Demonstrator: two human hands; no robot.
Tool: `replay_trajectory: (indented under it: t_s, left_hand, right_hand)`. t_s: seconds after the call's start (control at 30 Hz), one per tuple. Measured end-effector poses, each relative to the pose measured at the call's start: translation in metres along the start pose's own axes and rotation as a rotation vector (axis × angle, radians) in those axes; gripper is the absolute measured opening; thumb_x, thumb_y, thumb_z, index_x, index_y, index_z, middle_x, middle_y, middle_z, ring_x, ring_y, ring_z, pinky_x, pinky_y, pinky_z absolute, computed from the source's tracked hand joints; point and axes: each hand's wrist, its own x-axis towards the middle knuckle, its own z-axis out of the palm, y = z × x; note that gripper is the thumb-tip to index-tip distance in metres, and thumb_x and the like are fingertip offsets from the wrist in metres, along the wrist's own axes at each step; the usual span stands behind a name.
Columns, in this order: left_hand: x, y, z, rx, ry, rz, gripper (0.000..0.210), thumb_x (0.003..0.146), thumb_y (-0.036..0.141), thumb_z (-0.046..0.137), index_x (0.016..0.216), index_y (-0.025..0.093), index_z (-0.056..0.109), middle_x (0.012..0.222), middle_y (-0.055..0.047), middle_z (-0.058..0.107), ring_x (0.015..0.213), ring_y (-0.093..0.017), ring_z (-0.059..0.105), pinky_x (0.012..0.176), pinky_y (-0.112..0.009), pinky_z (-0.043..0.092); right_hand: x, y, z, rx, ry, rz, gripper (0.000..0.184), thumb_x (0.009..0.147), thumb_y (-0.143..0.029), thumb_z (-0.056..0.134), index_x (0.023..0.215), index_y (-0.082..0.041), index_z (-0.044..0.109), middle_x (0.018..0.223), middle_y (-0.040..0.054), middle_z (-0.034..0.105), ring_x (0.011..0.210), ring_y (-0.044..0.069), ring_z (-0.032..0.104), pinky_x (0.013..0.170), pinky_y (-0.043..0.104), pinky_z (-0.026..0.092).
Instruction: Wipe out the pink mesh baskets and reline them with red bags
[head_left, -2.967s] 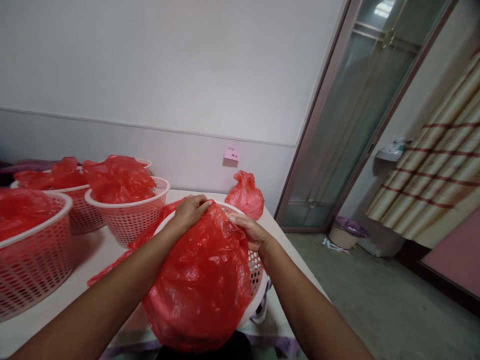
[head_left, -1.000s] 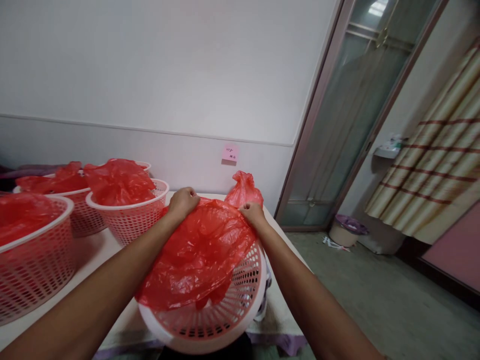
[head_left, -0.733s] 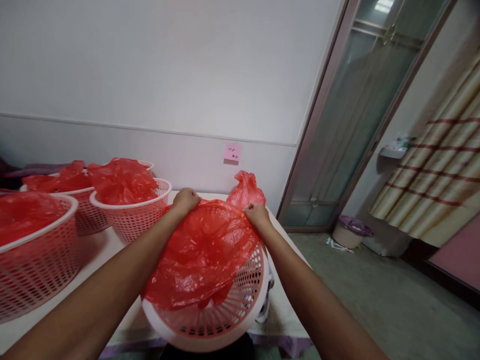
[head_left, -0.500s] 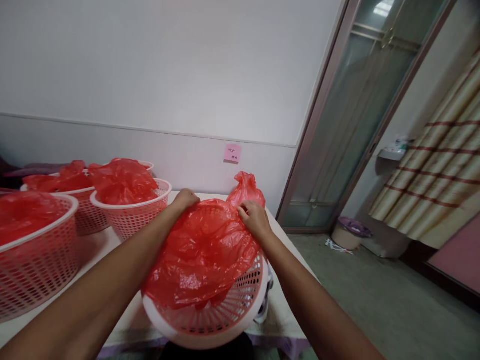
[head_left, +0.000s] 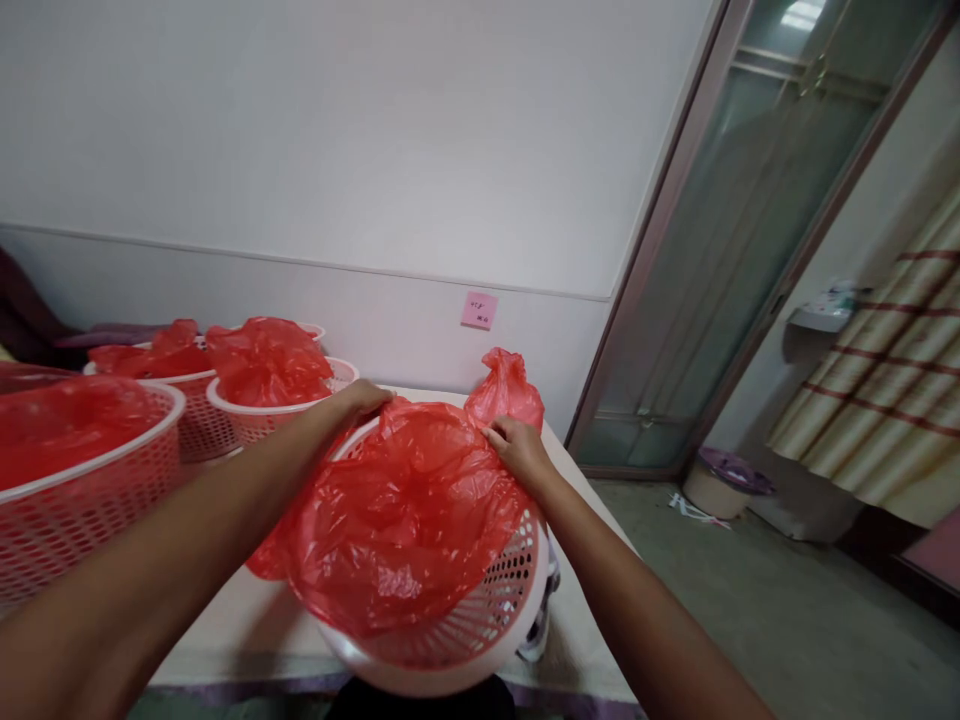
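A thin red plastic bag lies spread over a pale pink plastic basket with slotted sides. The basket's near wall is bare, while the bag covers its middle and hangs over the left side. At the far left rim, my left hand is closed on the bag's edge, its fingers partly hidden. My right hand pinches the bag's edge at the far right. Just behind that hand stands another red bag, gathered at its top.
Several baskets with red bags, such as a large one and a smaller one, stand at left on the pale table. A pink note is on the wall. On the floor at right is a bin.
The bag's far left edge has pulled back from the rim, showing the white rim there, and the bag now droops over the basket's left side. Both hands still grip it.
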Motion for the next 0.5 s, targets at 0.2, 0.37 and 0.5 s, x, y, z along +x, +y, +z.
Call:
replay_trajectory:
  t_s: [0.2,0.37,0.5]
  left_hand:
    - [-0.041,0.007,-0.023,0.305,0.038,0.156,0.028,0.092,0.041,0.055,0.093,0.014,0.062,0.084,-0.001,0.065,0.074,-0.014,0.062,0.072,-0.034,0.053]
    - [-0.094,0.001,-0.016,0.537,0.001,0.318,0.014,0.085,0.029,0.063,0.089,0.016,0.064,0.096,-0.004,0.066,0.097,-0.021,0.061,0.091,-0.045,0.046]
    - [-0.101,-0.008,-0.001,0.552,-0.008,0.274,0.009,0.083,0.024,0.066,0.086,0.015,0.064,0.1,-0.005,0.066,0.102,-0.021,0.06,0.095,-0.047,0.044]
  right_hand:
    - [-0.002,0.013,0.001,-0.071,0.012,0.095,0.022,0.091,-0.031,0.053,0.075,-0.017,0.062,0.073,0.0034,0.067,0.066,0.015,0.057,0.057,0.024,0.027]
    - [-0.003,0.007,0.001,-0.111,0.002,0.106,0.023,0.092,-0.031,0.052,0.078,-0.018,0.064,0.076,0.0041,0.069,0.069,0.015,0.057,0.058,0.024,0.027]
    - [-0.005,0.0,-0.002,-0.147,-0.001,0.105,0.023,0.093,-0.032,0.052,0.08,-0.018,0.064,0.078,0.0048,0.07,0.069,0.015,0.058,0.058,0.025,0.027]
